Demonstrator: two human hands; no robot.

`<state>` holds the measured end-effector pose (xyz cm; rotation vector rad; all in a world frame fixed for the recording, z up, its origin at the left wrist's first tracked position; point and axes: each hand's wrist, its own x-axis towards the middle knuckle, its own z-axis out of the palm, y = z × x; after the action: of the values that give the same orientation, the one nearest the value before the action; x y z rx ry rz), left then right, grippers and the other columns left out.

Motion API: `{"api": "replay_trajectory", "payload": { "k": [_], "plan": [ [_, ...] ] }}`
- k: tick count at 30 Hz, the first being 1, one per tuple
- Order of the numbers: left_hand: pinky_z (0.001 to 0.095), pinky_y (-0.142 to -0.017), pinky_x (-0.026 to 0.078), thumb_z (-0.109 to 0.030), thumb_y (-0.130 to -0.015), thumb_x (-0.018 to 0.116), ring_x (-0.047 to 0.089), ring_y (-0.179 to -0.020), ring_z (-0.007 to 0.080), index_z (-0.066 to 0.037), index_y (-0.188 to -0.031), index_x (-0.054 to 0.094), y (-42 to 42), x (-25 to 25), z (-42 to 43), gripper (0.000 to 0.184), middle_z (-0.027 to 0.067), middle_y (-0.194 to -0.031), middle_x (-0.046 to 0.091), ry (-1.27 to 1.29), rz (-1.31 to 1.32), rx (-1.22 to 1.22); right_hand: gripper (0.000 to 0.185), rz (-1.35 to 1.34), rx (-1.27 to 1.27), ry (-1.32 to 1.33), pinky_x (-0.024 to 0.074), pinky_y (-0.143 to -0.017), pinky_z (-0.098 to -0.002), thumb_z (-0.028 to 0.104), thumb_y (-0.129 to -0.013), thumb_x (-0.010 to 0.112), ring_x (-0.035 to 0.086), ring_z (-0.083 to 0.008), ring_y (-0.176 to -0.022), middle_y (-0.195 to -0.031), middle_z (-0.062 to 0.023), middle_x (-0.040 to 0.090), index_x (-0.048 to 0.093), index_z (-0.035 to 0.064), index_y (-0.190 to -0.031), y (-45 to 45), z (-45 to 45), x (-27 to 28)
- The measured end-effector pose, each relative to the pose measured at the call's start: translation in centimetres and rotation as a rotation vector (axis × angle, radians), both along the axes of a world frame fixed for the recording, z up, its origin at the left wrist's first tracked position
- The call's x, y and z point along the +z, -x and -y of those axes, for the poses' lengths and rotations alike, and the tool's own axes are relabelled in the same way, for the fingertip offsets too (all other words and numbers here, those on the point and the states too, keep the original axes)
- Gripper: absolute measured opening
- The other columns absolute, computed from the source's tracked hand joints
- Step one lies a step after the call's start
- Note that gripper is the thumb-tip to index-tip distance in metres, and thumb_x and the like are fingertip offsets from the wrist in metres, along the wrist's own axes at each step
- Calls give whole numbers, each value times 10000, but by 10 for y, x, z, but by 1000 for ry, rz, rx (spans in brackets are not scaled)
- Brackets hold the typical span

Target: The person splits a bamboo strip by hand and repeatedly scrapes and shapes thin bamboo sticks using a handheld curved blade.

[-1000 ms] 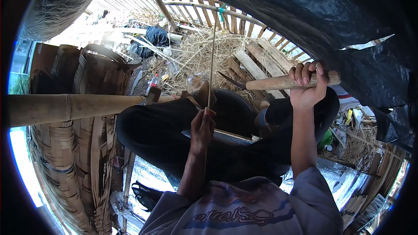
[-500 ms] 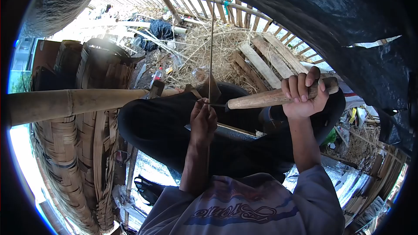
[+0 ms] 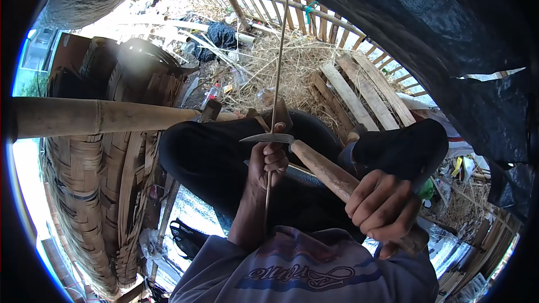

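A long thin strip (image 3: 279, 67), which looks like bamboo, runs upright through the middle of the view, and my left hand (image 3: 268, 163) is closed round it. My right hand (image 3: 384, 207) grips the thick wooden handle (image 3: 325, 172) of a knife near its butt end. The short curved blade (image 3: 266, 138) lies across the strip, just above the fingers of my left hand and beside its thumb. Whether the edge touches the strip cannot be made out.
At the left are a thick bamboo pole (image 3: 118, 116) and rolls of woven bamboo (image 3: 78, 179). Wooden planks (image 3: 348, 95) and dry straw (image 3: 292, 62) lie beyond my crossed legs. A dark tarp (image 3: 415, 28) hangs at upper right, near a slatted fence (image 3: 325, 25).
My right hand has come down and nearer my body, tilting the knife. The blade has gone from left of the right hand, away from the strip, to lying across it. The strip now leans slightly.
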<state>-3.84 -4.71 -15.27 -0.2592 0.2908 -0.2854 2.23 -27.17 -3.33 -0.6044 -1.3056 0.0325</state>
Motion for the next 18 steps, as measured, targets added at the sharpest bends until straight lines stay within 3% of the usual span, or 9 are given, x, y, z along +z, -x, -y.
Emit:
{"api": "replay_trajectory", "payload": {
  "k": [1,6,8,14,18],
  "plan": [
    [142,-284,227,-60,-951,314,243,-391,14,44,-1186,438,0,2,0,285,-15,-597,357,39,-20,4,267,-11,-61,-15,484,-473,-305,157,-799,666,534,-172,-476,-563,-57,515,523,20,-619,9,-5,1],
    [142,-282,221,-62,-959,298,243,-386,7,42,-1181,432,-1,3,0,280,-19,-591,348,127,-16,9,256,73,-100,75,497,-491,-310,183,-819,664,534,-156,-480,-560,-32,490,529,37,-659,18,-8,0],
    [141,-280,220,-63,-961,296,244,-385,5,40,-1180,426,-1,2,0,275,-21,-589,344,157,23,-1,244,246,-179,188,503,-507,-305,174,-825,657,539,-155,-489,-568,-27,495,528,38,-670,15,-8,2],
    [143,-280,206,-74,-961,311,262,-378,-5,84,-1177,411,2,8,1,286,-30,-566,327,133,39,40,220,179,-81,99,510,-548,-300,170,-817,660,548,-140,-521,-587,-18,501,540,49,-678,28,-4,6],
    [129,-277,242,-78,-958,322,277,-378,-9,93,-1213,402,2,1,0,317,-23,-565,345,131,26,52,222,257,-178,181,500,-523,-290,159,-806,668,537,-135,-515,-583,-16,490,543,41,-665,17,-10,3]
  ]
}}
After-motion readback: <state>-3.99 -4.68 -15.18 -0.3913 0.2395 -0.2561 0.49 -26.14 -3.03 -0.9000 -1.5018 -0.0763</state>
